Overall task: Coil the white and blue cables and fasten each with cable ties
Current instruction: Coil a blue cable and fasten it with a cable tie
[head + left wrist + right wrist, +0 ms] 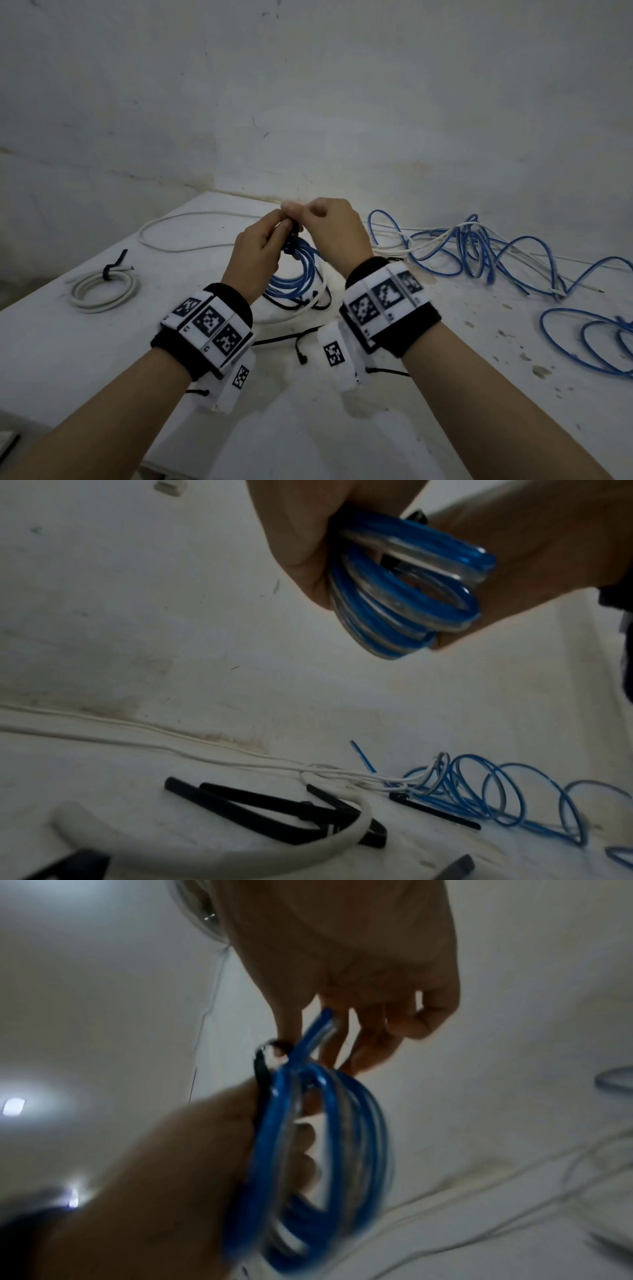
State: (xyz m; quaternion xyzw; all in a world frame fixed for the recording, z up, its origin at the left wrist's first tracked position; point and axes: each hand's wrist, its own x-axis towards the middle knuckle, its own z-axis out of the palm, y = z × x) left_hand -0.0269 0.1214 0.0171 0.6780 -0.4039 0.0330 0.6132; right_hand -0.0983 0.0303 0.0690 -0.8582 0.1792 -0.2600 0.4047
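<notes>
Both hands are raised above the white table (102,359). My left hand (278,230) grips the top of a coiled blue cable (294,274), whose loops hang below the fist. The same coil (404,596) fills the left wrist view. A black cable tie (294,229) wraps the coil's top. My right hand (301,210) pinches this tie (263,1066) with thumb and fingertips (356,1053), just above the coil (308,1150). A white coil (102,289), bound with a dark tie, lies at the table's left.
A tangle of loose blue cable (496,253) mixed with white strands spreads over the right of the table. A long white cable (191,216) loops along the back. Several spare black ties (274,813) lie under my wrists. A wall stands behind the table.
</notes>
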